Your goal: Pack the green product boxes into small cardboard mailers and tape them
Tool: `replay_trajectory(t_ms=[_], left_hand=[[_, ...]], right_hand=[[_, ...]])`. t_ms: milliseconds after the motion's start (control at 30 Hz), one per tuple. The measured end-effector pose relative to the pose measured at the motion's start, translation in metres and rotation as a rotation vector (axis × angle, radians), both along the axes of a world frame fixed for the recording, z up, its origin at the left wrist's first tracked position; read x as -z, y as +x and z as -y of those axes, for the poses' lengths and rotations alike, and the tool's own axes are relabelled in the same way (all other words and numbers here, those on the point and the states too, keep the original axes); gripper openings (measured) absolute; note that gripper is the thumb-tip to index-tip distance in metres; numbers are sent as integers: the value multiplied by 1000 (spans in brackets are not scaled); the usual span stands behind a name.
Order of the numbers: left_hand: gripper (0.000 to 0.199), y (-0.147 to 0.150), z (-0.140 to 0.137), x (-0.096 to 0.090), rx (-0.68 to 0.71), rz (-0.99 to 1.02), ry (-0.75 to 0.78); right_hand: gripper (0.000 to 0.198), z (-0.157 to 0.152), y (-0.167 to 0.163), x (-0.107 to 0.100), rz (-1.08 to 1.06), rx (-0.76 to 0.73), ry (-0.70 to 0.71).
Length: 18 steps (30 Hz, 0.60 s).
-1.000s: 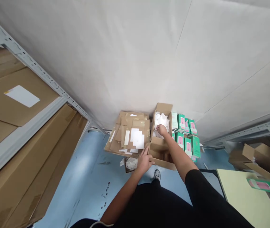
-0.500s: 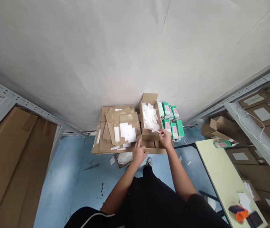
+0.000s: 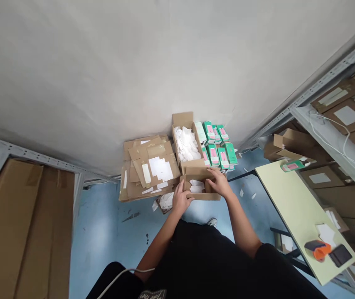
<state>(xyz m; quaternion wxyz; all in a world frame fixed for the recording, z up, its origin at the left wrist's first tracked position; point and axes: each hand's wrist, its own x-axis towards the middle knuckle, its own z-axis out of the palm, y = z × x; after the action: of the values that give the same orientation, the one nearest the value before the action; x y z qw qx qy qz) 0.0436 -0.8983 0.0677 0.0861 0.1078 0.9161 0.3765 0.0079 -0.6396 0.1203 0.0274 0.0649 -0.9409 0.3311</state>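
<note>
Near-L corner of the sm. carton (image 3: 204, 197) is held by L hand (image 3: 182, 199): fingers laid up along the L end wall, thumb stretched R along the near wall, approx. at a right angle to them. R hand (image 3: 220, 182) is bent over the R end, its fingers angled L, index at the far rim, thumb dipped inside; whether anything is pinched there can't be told. Both forearms are run in from below, L one slanted up to the R, R one up to the L, elbows apart. Carton is open-topped, set directly in front of the torso; white slips (image 3: 197, 189) are seen inside, btwn the hands.

Just beyond it, a taller box (image 3: 183, 118) w/ its far flap raised is filled w/ crumpled white paper (image 3: 186, 143). To its R, grn/pink pkgs (image 3: 213, 154) are grouped close. To its L, flattened cardboard (image 3: 136, 187) is piled, topped w/ white labels (image 3: 161, 168); below that pile, a sm. bin (image 3: 166, 201) w/ white material is partly covered.

Further R, on a pale tabletop (image 3: 283, 195), an orange/dark item (image 3: 321, 250) is placed next to a dark flat device (image 3: 340, 255). Lg. cartons are shelved far L (image 3: 24, 232) & far R (image 3: 347, 114).
</note>
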Motion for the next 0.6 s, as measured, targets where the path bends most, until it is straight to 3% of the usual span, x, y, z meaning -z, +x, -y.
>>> replay_trajectory(t_ms=[133,267,433,600], left_hand=[[19,10,-49,-5,85,-19,-31],[19,14,-117,-12,214,-55,-40],[17,12,-221,-17,430,-95,-37],[16,23,-339,-14,625,-86,-38]], right_hand=[[54,-44,21,-7,-80,59,-29],[54,-109,60,-12,-119,225,-56],[56,-213,126,-16,-152,497,-34],[56,-315,214,-16,-200,762,5]])
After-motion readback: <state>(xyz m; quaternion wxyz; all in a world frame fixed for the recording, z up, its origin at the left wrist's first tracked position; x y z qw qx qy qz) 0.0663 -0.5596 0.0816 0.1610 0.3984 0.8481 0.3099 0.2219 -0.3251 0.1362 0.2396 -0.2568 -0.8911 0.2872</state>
